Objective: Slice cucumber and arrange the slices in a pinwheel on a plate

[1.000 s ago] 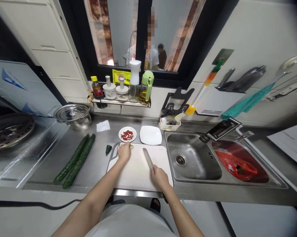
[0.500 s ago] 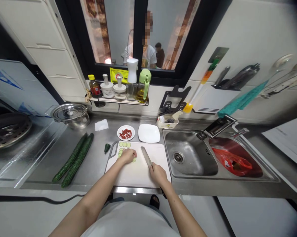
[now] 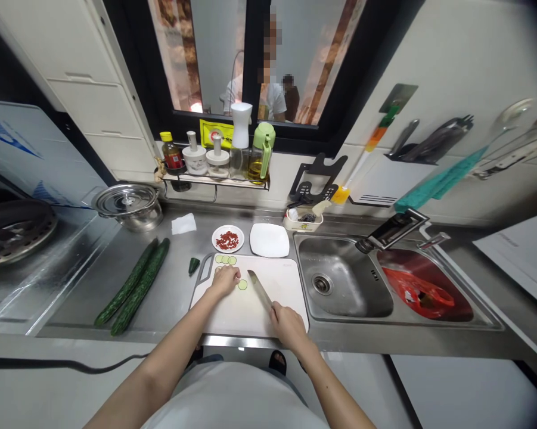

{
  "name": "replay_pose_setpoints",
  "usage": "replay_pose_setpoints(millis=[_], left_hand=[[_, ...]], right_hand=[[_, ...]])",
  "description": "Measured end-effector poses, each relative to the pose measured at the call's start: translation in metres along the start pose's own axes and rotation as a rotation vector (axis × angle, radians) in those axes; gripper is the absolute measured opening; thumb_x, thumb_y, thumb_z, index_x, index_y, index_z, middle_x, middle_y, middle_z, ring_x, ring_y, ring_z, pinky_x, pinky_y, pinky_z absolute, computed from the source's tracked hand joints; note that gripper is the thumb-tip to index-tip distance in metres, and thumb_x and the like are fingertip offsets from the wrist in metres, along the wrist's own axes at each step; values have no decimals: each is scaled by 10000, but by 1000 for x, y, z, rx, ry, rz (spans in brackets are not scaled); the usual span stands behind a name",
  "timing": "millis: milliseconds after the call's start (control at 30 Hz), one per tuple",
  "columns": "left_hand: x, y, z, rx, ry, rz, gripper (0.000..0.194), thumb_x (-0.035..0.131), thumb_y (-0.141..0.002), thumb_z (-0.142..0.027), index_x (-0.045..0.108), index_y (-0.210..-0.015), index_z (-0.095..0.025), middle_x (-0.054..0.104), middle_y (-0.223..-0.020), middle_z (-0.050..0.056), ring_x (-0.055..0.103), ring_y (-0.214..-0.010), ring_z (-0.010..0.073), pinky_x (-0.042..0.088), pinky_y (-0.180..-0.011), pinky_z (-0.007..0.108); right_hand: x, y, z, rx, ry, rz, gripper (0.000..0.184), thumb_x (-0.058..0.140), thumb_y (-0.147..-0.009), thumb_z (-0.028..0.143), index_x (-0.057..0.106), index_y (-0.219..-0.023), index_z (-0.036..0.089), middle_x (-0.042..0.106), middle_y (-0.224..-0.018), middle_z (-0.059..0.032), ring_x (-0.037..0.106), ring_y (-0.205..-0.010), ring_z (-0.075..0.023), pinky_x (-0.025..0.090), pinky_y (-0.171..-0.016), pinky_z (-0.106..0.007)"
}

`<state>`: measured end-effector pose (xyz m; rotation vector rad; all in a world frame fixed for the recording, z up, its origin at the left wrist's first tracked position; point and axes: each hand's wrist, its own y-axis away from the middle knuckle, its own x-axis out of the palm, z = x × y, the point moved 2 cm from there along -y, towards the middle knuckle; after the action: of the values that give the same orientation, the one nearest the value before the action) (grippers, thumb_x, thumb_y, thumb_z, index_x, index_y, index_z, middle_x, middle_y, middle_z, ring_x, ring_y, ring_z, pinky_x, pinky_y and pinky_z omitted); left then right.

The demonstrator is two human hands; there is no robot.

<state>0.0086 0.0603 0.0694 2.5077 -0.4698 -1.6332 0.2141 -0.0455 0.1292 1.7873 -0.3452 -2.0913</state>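
My left hand [image 3: 224,279] rests curled on cucumber slices [image 3: 242,285] on the white cutting board [image 3: 286,286]; more slices [image 3: 226,260] lie at the board's far left corner. Whether the fingers grip a slice is hidden. My right hand [image 3: 288,322] is closed round the handle of a knife [image 3: 259,289], whose blade points away from me towards the slices, close to my left hand.
Two whole cucumbers [image 3: 134,285] and a cucumber end [image 3: 193,265] lie left of the board. A small plate of red bits [image 3: 227,239] and an empty white plate [image 3: 269,240] stand behind it. A sink [image 3: 344,286] is to the right, a steel pot [image 3: 127,205] at the back left.
My left hand drew back from the board's far edge towards the middle, leaving slices in view. The knife in my right hand shifted left, closer to my left hand.
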Motion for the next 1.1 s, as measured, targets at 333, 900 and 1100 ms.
replay_pose_setpoints(millis=[333,900,1100], left_hand=[[-5,0,-8,-52,-1,15,97,539,-804,-215,632,-827,-218,681,-974,44,572,-986,215,342,-871,352],[-1,-3,-5,-75,-3,22,123,520,-816,-206,638,-848,-217,683,-994,47,561,-1011,215,331,-883,358],[1,-4,-3,-79,5,18,145,511,-804,-178,643,-844,-223,681,-985,42,560,-1007,216,322,-876,364]], right_hand=[[16,14,6,-43,53,55,309,296,-948,262,587,-1001,170,685,-912,-113,646,-864,-213,387,-678,-272],[20,11,7,-48,94,108,339,273,-944,225,583,-1050,139,684,-915,-152,654,-879,-241,420,-687,-300],[24,10,9,-64,99,108,329,290,-917,157,585,-1059,123,682,-908,-164,649,-909,-250,431,-702,-310]])
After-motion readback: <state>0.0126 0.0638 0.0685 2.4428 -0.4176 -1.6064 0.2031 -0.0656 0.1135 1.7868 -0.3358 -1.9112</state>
